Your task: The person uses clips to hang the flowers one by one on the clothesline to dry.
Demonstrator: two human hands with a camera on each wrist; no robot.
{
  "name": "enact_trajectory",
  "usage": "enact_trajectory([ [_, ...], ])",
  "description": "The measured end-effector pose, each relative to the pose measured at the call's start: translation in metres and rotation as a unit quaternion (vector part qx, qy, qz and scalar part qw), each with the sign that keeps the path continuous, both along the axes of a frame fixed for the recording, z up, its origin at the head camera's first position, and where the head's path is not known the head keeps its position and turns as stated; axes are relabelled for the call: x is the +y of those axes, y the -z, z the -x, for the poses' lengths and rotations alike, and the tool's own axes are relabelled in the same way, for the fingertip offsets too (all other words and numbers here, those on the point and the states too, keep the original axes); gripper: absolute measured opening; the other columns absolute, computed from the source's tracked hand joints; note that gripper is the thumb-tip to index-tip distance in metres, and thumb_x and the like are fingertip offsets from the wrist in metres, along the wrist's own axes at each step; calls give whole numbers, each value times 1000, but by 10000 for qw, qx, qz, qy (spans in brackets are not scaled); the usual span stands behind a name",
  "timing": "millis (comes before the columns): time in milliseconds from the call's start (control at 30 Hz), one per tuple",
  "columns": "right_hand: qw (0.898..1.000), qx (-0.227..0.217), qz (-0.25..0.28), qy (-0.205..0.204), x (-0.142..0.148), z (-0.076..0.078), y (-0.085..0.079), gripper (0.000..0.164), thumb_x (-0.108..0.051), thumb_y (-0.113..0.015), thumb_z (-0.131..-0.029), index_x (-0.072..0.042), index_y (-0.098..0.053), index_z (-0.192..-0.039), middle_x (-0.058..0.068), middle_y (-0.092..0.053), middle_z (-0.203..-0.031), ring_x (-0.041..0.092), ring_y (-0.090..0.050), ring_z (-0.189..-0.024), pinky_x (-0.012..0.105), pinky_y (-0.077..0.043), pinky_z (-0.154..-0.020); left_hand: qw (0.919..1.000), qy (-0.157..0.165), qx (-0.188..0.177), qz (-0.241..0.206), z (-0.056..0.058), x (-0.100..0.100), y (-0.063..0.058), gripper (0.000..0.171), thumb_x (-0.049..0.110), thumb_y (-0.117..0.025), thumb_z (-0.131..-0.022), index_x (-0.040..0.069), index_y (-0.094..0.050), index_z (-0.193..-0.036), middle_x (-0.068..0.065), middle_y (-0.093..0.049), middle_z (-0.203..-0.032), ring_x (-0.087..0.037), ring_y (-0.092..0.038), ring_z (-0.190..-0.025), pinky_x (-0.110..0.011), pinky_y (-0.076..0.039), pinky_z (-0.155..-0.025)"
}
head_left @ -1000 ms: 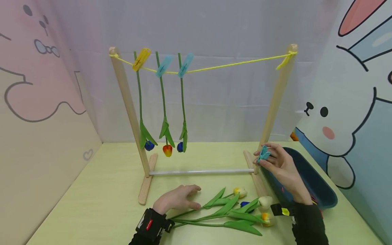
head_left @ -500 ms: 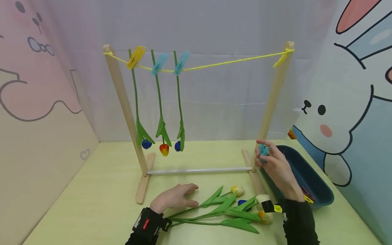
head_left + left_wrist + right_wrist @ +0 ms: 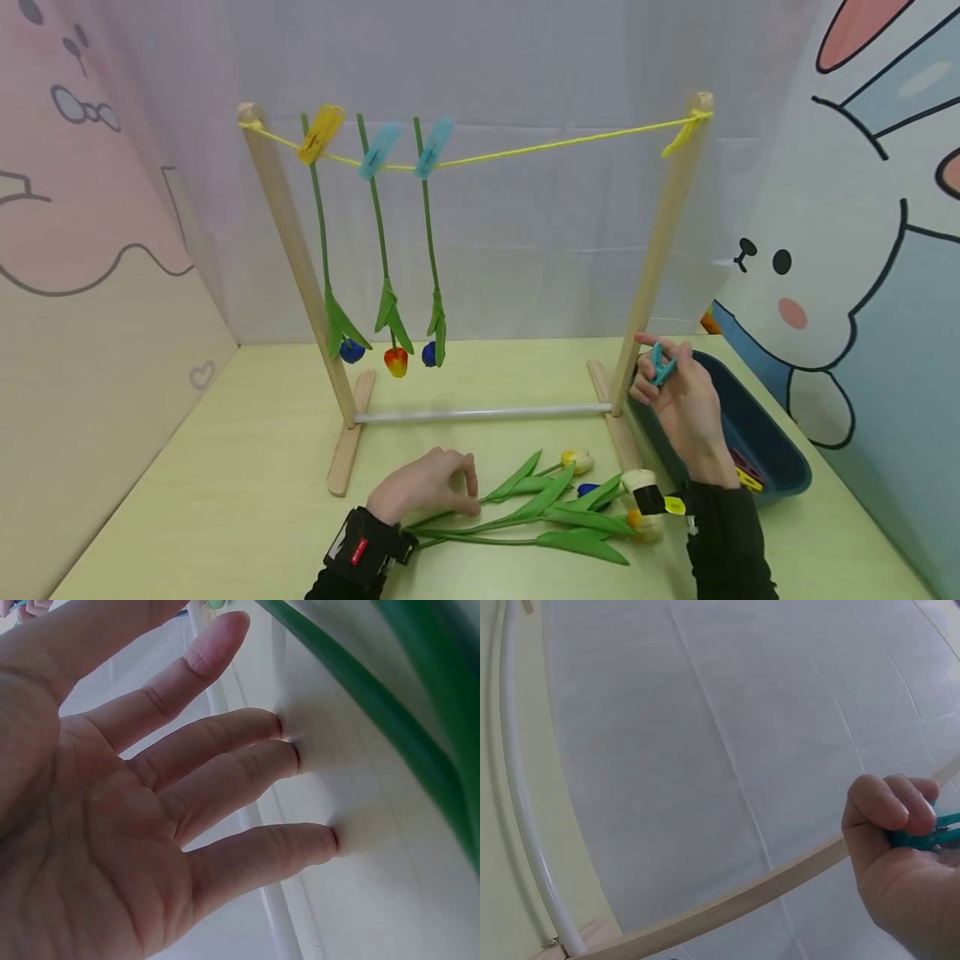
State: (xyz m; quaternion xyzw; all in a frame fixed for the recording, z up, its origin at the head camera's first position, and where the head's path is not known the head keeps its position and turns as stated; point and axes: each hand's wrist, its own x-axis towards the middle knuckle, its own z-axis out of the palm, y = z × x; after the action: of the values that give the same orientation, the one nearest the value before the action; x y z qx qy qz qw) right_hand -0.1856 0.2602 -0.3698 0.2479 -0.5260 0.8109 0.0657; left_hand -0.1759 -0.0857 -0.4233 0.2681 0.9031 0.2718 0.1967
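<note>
My right hand (image 3: 681, 398) holds a teal clothespin (image 3: 661, 365) in curled fingers beside the right wooden post; in the right wrist view the clothespin (image 3: 930, 838) shows partly behind the fingers. Low over the table, my left hand (image 3: 429, 486) is at the stems of several loose tulips (image 3: 555, 508). Its fingertips (image 3: 319, 844) meet the tabletop in the left wrist view, with a green stem (image 3: 360, 690) passing just beyond them. Three tulips hang head down from a yellow string (image 3: 555, 148), clipped by a yellow clothespin (image 3: 321, 134) and two light blue clothespins (image 3: 433, 148).
Wooden posts (image 3: 663, 250) carry the string, with a white rod (image 3: 483, 413) joining their feet. A dark blue basin (image 3: 780, 446) holding a few clothespins (image 3: 748, 473) stands at the right. Rabbit-printed panels (image 3: 817, 275) flank the table.
My left thumb and fingers have drawn closer together near a stem. The right hand has turned the teal clothespin within its fingers. The view has shifted slightly.
</note>
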Motion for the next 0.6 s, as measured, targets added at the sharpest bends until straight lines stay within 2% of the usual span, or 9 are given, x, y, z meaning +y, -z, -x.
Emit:
enact_trajectory([
  [100, 9982, 192, 574, -50, 0, 0, 0, 50, -36, -20, -110, -1, -53, -126, 1, -40, -80, 22, -17, -64, 33, -16, -63, 10000, -56, 62, 6, -3, 2, 0, 18, 22, -85, -80, 20, -68, -78, -17, -68, -128, -29, -63, -110, -38, -50, -87],
  [200, 9937, 423, 1008, -247, 0, -1, 1, 46, -31, -21, -111, -2, -55, -117, 3, -38, -80, 21, -18, -64, 32, -16, -62, 9997, -147, 174, 66, -7, 3, 0, 20, 18, -87, -77, 19, -67, -73, -24, -57, -144, -42, -56, -129, -45, -50, -95],
  [400, 9954, 553, 775, -70, -1, 0, 0, 41, -32, -22, -111, -8, -56, -108, 4, -34, -79, 23, -23, -65, 34, -17, -65, 9989, -172, 381, 192, -9, 6, -1, 20, 14, -87, -76, 16, -68, -70, -25, -58, -143, -46, -53, -130, -44, -49, -91],
  [467, 9939, 673, 846, -203, -1, 0, -1, 41, -30, -23, -111, -6, -56, -108, 4, -36, -79, 24, -25, -67, 36, -17, -67, 9986, -115, 476, 215, -9, 7, -1, 20, 13, -87, -76, 16, -68, -70, -23, -63, -136, -41, -58, -124, -39, -50, -88],
  [533, 9906, 811, 1024, -410, -2, 0, -1, 40, -27, -23, -112, -3, -55, -108, 5, -37, -80, 24, -26, -68, 36, -17, -68, 9982, -13, 575, 196, -8, 7, 0, 19, 11, -86, -77, 15, -68, -71, -17, -72, -116, -30, -65, -105, -32, -50, -81],
  [600, 9884, 923, 1114, -463, -2, -1, -2, 40, -25, -23, -112, -1, -55, -107, 6, -37, -79, 25, -27, -68, 37, -18, -68, 9976, 93, 667, 165, -7, 7, 0, 18, 10, -86, -77, 14, -69, -73, -5, -72, -92, -17, -63, -84, -26, -49, -73],
])
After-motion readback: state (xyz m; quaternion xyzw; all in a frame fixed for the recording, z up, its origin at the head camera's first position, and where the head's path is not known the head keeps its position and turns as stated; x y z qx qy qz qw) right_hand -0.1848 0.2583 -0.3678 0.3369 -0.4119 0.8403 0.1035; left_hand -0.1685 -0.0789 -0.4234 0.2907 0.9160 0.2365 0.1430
